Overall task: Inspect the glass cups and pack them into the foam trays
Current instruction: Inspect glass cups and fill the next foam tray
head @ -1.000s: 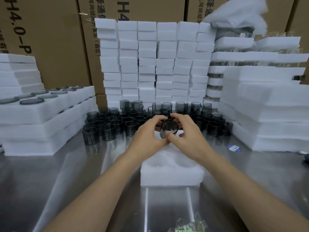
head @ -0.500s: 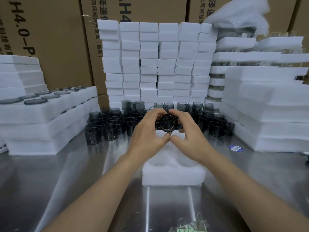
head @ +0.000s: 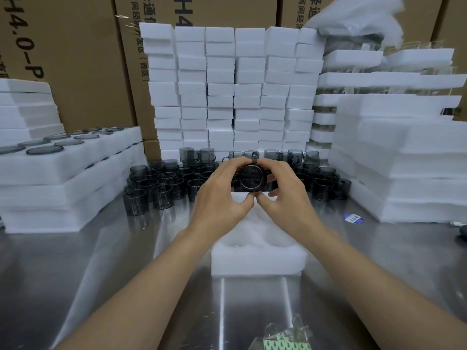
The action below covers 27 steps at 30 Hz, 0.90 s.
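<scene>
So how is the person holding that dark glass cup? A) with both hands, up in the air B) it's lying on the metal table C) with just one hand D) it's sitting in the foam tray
A: the left hand and the right hand both pinch the smoky glass cup, which is lifted above the foam tray, with its round end facing the camera.

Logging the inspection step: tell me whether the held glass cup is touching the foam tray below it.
Apart. The head view shows the glass cup gripped between the left hand and right hand, raised clear of the foam tray, with its empty pockets visible underneath.
</scene>
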{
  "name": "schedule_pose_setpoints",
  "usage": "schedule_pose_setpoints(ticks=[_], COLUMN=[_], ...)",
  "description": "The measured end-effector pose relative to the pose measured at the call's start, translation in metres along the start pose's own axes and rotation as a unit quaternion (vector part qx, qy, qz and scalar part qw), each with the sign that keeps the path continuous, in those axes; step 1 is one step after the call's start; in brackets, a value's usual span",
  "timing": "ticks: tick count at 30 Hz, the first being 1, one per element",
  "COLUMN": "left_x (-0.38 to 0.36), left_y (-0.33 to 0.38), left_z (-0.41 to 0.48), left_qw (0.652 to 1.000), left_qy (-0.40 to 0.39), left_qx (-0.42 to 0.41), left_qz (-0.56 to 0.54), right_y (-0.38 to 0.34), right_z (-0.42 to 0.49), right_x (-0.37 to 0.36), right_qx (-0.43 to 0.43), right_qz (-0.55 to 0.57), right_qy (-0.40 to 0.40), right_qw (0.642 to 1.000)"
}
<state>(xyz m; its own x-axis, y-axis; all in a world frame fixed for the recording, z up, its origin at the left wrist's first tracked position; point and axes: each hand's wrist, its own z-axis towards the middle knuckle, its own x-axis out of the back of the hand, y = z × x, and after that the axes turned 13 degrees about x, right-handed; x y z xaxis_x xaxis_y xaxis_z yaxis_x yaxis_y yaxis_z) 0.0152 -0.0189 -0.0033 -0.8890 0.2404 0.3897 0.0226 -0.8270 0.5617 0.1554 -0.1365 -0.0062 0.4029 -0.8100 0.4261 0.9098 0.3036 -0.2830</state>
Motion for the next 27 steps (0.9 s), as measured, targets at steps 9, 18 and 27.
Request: schedule_pose_setpoints(ticks=[9, 18, 27], left_x=[0.001, 0.003, 0.006], left_y=[0.003, -0.001, -0.007], left_z=[-0.002, -0.004, 0.006], left_qw=[1.000, 0.986, 0.937], left_qy=[0.001, -0.084, -0.218], left_qx=[0.009, 0.143, 0.268], left_qz=[-0.002, -0.030, -0.051], right_y=[0.000, -0.006, -0.012], right_z=[0.001, 0.001, 0.002], right_x=[-0.003, 0.001, -0.002], right_qx=[-0.022, -0.072, -0.118], right_qz=[0.010, -0.035, -0.168], right_qy=[0.009, -0.083, -0.131], right_qw=[1.000, 0.993, 0.970])
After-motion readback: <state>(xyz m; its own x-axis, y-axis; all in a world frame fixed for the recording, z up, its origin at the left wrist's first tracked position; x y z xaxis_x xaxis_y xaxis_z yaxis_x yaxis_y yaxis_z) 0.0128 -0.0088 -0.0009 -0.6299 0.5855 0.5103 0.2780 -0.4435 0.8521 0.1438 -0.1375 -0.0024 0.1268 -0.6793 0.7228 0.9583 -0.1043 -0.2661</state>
